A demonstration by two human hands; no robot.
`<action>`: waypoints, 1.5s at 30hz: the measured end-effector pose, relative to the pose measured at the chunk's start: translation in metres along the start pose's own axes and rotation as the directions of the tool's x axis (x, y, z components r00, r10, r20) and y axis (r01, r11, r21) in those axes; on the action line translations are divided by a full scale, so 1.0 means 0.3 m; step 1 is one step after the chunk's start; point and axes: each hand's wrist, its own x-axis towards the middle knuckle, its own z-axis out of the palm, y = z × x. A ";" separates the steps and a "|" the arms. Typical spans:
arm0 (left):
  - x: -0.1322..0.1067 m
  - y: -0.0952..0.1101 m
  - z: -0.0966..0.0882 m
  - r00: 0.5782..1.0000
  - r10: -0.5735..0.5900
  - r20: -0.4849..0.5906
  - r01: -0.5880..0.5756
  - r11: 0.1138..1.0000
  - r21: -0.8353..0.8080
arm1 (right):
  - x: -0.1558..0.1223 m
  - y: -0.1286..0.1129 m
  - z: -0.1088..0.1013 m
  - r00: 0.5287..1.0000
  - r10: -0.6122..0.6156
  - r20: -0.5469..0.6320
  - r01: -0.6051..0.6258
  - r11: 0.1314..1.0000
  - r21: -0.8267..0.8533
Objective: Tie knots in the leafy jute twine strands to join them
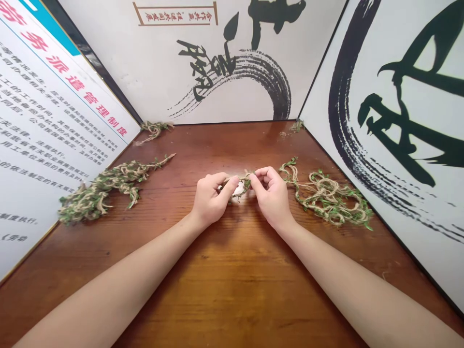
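Observation:
My left hand and my right hand meet at the middle of the wooden table. Both are closed in a pinch on a length of jute twine with small green leaves. Something small and white shows between the fingers; I cannot make out what it is. The twine runs from my right hand to a loose tangle of the same leafy twine lying on the table to the right.
A pile of leafy twine pieces lies at the left. Smaller scraps sit in the far left corner and far right corner. Printed boards stand around the table: left, back, right.

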 end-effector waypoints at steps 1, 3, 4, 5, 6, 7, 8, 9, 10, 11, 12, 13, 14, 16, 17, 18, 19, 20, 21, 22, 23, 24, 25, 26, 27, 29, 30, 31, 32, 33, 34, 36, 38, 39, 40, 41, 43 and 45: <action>0.001 -0.001 0.002 0.999 -0.050 0.013 0.050 0.999 -0.019 | -0.003 -0.002 0.001 1.000 -0.009 0.015 0.009 1.000 -0.003; 0.002 -0.003 0.008 0.994 -0.110 -0.001 0.110 0.993 -0.050 | -0.009 -0.005 0.001 0.998 -0.033 0.051 0.033 0.999 -0.002; 0.002 -0.004 0.012 0.993 -0.118 -0.022 0.117 0.992 -0.051 | -0.011 -0.006 0.001 0.996 -0.055 0.073 0.055 0.998 -0.008; 0.002 -0.005 0.015 0.992 -0.116 -0.044 0.114 0.993 -0.043 | -0.013 -0.008 0.001 0.992 -0.084 0.099 0.086 0.996 -0.022; 0.002 -0.006 0.018 0.992 -0.109 -0.056 0.107 0.994 -0.032 | -0.015 -0.009 0.000 0.985 -0.120 0.124 0.126 0.991 -0.043; 0.003 -0.007 0.019 0.993 -0.103 -0.058 0.102 0.995 -0.022 | -0.016 -0.009 -0.001 0.977 -0.156 0.147 0.168 0.983 -0.069; 0.003 -0.009 0.020 0.993 -0.102 -0.051 0.101 0.995 -0.014 | -0.016 -0.009 -0.001 0.968 -0.187 0.166 0.205 0.974 -0.096; 0.004 -0.010 0.020 0.993 -0.106 -0.044 0.106 0.994 -0.012 | -0.016 -0.009 -0.002 0.961 -0.212 0.180 0.235 0.965 -0.120; 0.005 -0.012 0.019 0.993 -0.114 -0.040 0.113 0.993 -0.017 | -0.017 -0.009 -0.003 0.955 -0.228 0.187 0.256 0.956 -0.140; 0.006 -0.013 0.018 0.991 -0.124 -0.045 0.123 0.992 -0.026 | -0.017 -0.009 -0.004 0.952 -0.237 0.193 0.269 0.950 -0.156; 0.008 -0.015 0.017 0.989 -0.135 -0.057 0.133 0.990 -0.037 | -0.017 -0.009 -0.004 0.950 -0.240 0.201 0.275 0.946 -0.170; 0.009 -0.018 0.016 0.986 -0.149 -0.076 0.145 0.988 -0.054 | -0.018 -0.009 -0.004 0.947 -0.240 0.212 0.280 0.942 -0.185; 0.009 -0.020 0.017 0.981 -0.165 -0.097 0.158 0.984 -0.080 | -0.018 -0.009 -0.004 0.944 -0.240 0.225 0.286 0.937 -0.201; 0.010 -0.026 0.020 0.972 -0.195 -0.133 0.175 0.974 -0.146 | -0.019 -0.008 -0.004 0.936 -0.241 0.258 0.303 0.923 -0.237; 0.009 -0.028 0.022 0.969 -0.200 -0.146 0.174 0.969 -0.175 | -0.020 -0.007 -0.004 0.931 -0.242 0.272 0.313 0.914 -0.259; 0.007 -0.030 0.024 0.968 -0.197 -0.156 0.165 0.967 -0.196 | -0.021 -0.006 -0.003 0.928 -0.242 0.283 0.322 0.904 -0.282; 0.005 -0.030 0.026 0.969 -0.184 -0.163 0.150 0.968 -0.203 | -0.022 -0.005 -0.003 0.927 -0.241 0.288 0.328 0.894 -0.307; 0.002 -0.030 0.027 0.973 -0.161 -0.165 0.128 0.972 -0.197 | -0.023 -0.004 -0.002 0.927 -0.238 0.288 0.330 0.884 -0.332; -0.001 -0.029 0.028 0.978 -0.131 -0.161 0.101 0.978 -0.181 | -0.024 -0.003 -0.002 0.929 -0.236 0.286 0.332 0.874 -0.356; -0.005 -0.028 0.027 0.984 -0.096 -0.151 0.071 0.985 -0.159 | -0.026 -0.002 -0.001 0.930 -0.236 0.282 0.334 0.864 -0.378; -0.008 -0.026 0.026 0.989 -0.058 -0.135 0.040 0.990 -0.133 | -0.028 -0.001 -0.001 0.929 -0.240 0.282 0.340 0.853 -0.395; -0.011 -0.024 0.024 0.993 -0.020 -0.117 0.007 0.994 -0.108 | -0.030 0.000 0.000 0.926 -0.247 0.286 0.351 0.842 -0.410; -0.015 -0.021 0.021 0.995 0.019 -0.097 -0.027 0.996 -0.084 | -0.031 0.001 0.000 0.922 -0.256 0.292 0.364 0.830 -0.423; -0.019 -0.019 0.019 0.995 0.057 -0.078 -0.062 0.996 -0.063 | -0.033 0.002 0.000 0.916 -0.265 0.300 0.378 0.819 -0.431; -0.022 -0.016 0.017 0.994 0.095 -0.063 -0.097 0.994 -0.045 | -0.034 0.003 0.000 0.912 -0.271 0.307 0.388 0.811 -0.438; -0.029 -0.010 0.016 0.987 0.149 -0.057 -0.150 0.988 -0.020 | -0.036 0.004 0.000 0.909 -0.272 0.317 0.396 0.800 -0.450; -0.031 -0.008 0.017 0.985 0.158 -0.075 -0.160 0.987 -0.019 | -0.036 0.004 0.000 0.909 -0.265 0.320 0.394 0.797 -0.458; -0.030 -0.007 0.019 0.983 0.149 -0.109 -0.153 0.988 -0.028 | -0.036 0.003 0.000 0.911 -0.255 0.323 0.388 0.795 -0.467; -0.028 -0.008 0.022 0.980 0.119 -0.162 -0.128 0.990 -0.050 | -0.036 0.003 0.000 0.915 -0.243 0.323 0.379 0.794 -0.475; -0.023 -0.012 0.025 0.972 0.067 -0.225 -0.088 0.993 -0.085 | -0.035 0.003 0.001 0.920 -0.232 0.317 0.366 0.799 -0.478; -0.015 -0.018 0.026 0.956 0.001 -0.292 -0.040 0.991 -0.125 | -0.033 0.003 0.001 0.927 -0.225 0.300 0.349 0.810 -0.471; 0.004 -0.035 0.026 0.896 -0.133 -0.423 0.062 0.982 -0.177 | -0.029 0.003 0.001 0.949 -0.213 0.234 0.297 0.854 -0.427; 0.021 -0.048 0.019 0.812 -0.181 -0.554 0.138 0.983 -0.119 | -0.024 0.003 0.001 0.971 -0.192 0.139 0.230 0.905 -0.357; 0.024 -0.050 0.014 0.780 -0.152 -0.607 0.154 0.987 -0.049 | -0.022 0.003 0.001 0.980 -0.175 0.099 0.198 0.924 -0.326; 0.024 -0.047 0.010 0.772 -0.092 -0.629 0.144 0.989 0.031 | -0.019 0.002 0.001 0.985 -0.158 0.074 0.173 0.937 -0.305; 0.020 -0.041 0.007 0.793 -0.013 -0.608 0.099 0.989 0.108 | -0.018 0.001 0.001 0.987 -0.145 0.065 0.158 0.943 -0.292; 0.004 -0.024 0.007 0.883 0.187 -0.430 -0.104 0.972 0.209 | -0.016 -0.002 0.001 0.987 -0.136 0.082 0.154 0.948 -0.278; -0.013 -0.011 0.015 0.921 0.357 -0.157 -0.323 0.924 0.206 | -0.017 -0.005 0.001 0.983 -0.146 0.114 0.171 0.950 -0.262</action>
